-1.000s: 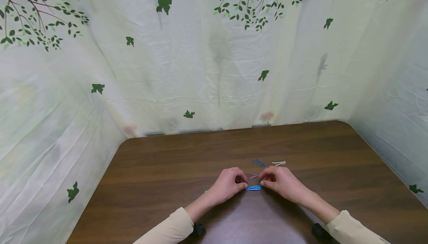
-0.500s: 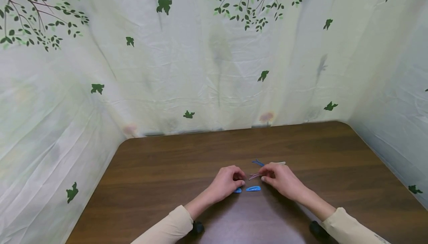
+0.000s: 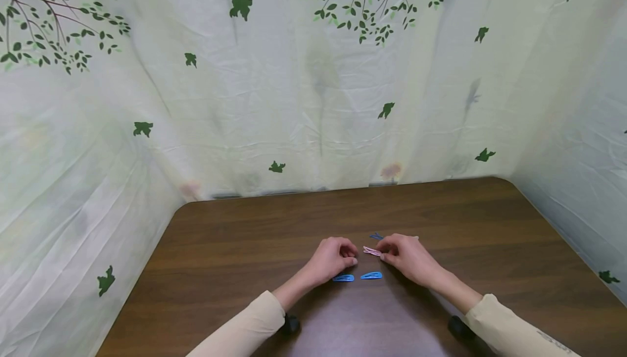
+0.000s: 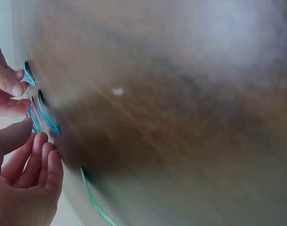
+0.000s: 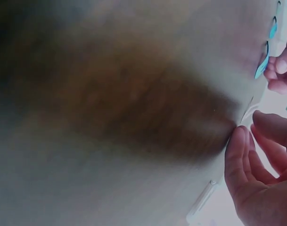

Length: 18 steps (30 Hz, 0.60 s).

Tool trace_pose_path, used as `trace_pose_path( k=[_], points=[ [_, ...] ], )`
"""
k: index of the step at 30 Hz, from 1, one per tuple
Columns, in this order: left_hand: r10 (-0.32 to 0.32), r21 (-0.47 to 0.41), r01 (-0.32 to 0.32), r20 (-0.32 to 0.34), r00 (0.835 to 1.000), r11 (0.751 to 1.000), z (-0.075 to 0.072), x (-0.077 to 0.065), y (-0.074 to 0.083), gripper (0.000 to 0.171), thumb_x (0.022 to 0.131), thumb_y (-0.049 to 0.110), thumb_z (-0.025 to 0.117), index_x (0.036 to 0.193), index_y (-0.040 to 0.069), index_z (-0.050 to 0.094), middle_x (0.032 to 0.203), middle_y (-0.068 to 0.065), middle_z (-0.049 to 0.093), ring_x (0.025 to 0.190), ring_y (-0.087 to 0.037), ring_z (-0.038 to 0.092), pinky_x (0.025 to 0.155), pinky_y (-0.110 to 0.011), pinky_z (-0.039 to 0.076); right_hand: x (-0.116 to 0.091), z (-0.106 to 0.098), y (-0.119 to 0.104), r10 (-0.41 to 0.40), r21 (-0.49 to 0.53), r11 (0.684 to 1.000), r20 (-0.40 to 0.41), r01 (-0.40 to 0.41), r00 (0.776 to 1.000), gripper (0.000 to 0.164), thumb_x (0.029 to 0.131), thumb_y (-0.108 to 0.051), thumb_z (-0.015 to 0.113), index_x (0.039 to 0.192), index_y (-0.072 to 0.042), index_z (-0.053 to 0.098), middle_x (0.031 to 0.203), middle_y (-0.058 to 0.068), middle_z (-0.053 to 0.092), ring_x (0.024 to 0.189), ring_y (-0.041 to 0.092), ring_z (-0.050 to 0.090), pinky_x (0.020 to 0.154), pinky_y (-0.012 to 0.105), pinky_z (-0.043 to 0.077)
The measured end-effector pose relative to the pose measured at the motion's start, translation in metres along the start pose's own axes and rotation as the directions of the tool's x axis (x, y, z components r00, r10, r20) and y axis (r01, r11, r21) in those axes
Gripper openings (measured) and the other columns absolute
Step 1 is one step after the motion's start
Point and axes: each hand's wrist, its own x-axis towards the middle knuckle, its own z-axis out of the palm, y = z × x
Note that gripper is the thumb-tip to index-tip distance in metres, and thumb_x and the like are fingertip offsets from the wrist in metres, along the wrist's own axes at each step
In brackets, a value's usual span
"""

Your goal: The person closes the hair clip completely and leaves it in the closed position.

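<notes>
Pinching the pink clip (image 3: 370,251) at its right end, your right hand (image 3: 410,259) has its thumb and finger tips almost together. The clip's other end sticks out to the left, toward your left hand (image 3: 332,262). Your left hand has nothing in it. Its fingers are softly bent, and in the left wrist view you can see a small gap between the thumb and the finger tips. It does not touch the pink clip.

You have two bright blue clips on the near side of your hands. The left blue clip (image 3: 343,278) lies flat just below your left thumb, and the right blue clip (image 3: 371,275) lies flat beside it, nearer to you than the pink clip. On the far side of the pink clip is a dark blue clip (image 3: 376,235), partly behind your right hand. A white clip (image 5: 202,202) lies to the right of your right finger tips, and your hand hides most of it from above. A green clip (image 4: 96,202) lies off to the left, by your left hand. All of this is on the brown table (image 3: 235,248), with a leafy cloth (image 3: 303,101) hanging at the far side.
</notes>
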Motion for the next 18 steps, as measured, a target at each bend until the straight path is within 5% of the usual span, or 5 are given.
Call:
trace_pose_path(
  k=[7,18],
  points=[
    [-0.079,-0.073,0.078,0.001,0.997,0.994,-0.002,0.003,-0.005,0.008,0.084,0.006,0.076,0.092,0.005,0.073,0.074,0.005,0.065,0.069,-0.008,0.060,0.063,-0.022,0.049,0.007,0.004,0.001,-0.011,-0.043,0.999,-0.014,0.010,1.000,0.011,0.084,-0.009,0.077,0.094,-0.015,0.075,0.083,-0.008,0.064,0.069,0.005,0.054,0.063,0.027,0.045],
    [-0.079,-0.086,0.078,-0.006,0.997,0.993,-0.003,0.005,-0.009,0.009,0.083,0.007,0.077,0.091,0.007,0.073,0.073,0.007,0.064,0.069,-0.006,0.060,0.064,-0.022,0.049,0.012,0.006,-0.002,-0.002,-0.029,1.000,0.016,0.002,1.000,0.009,0.083,-0.005,0.077,0.084,-0.013,0.071,0.075,-0.009,0.058,0.068,0.005,0.053,0.062,0.026,0.045]
  ],
)
